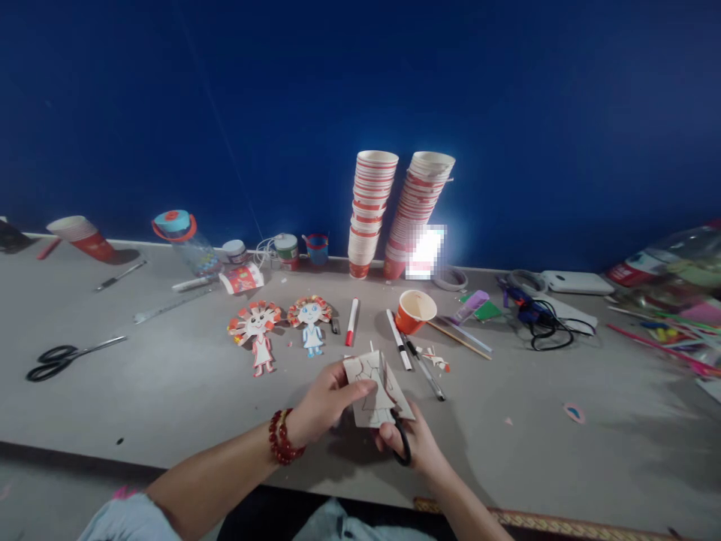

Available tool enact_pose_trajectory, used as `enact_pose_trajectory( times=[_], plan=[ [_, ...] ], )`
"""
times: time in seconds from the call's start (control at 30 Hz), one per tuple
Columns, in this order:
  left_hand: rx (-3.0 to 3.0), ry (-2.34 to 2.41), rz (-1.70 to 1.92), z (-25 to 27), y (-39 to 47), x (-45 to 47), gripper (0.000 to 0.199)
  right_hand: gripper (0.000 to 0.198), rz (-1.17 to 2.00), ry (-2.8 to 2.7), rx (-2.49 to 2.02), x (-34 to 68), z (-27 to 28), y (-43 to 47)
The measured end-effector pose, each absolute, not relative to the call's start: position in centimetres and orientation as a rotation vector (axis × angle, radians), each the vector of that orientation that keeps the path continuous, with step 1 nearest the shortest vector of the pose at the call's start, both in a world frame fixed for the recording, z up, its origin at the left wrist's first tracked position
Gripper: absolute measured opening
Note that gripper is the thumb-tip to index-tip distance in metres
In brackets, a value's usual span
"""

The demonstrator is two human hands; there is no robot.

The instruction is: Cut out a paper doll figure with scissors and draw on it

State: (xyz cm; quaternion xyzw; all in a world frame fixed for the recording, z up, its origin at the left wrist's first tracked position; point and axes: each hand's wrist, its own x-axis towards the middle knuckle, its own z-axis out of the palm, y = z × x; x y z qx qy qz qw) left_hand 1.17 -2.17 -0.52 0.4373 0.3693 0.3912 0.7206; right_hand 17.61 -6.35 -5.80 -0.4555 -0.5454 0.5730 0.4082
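Paper (365,418) bearing a drawn figure (384,398) is at near middle, pinched in the left hand (321,406); the right hand (420,443) curls round scissors (404,449). Should the paper slip, they could nick the left hand or figure.

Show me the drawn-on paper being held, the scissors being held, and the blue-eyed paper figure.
Drawn-on paper (379,401): head view, on the drawn skirt.
Held scissors (405,439): head view, on the black handle loop.
Blue-eyed paper figure (312,335): head view, on its body.
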Motion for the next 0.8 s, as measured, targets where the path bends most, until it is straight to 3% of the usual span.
enact_pose_trajectory(
  times=[0.8],
  plan=[
    [0.860,0.713,0.853,-0.7,-1.9,1.3,0.030,0.062,1.502,-1.461,-0.907,17.1,-3.4,-5.9]
  ],
)
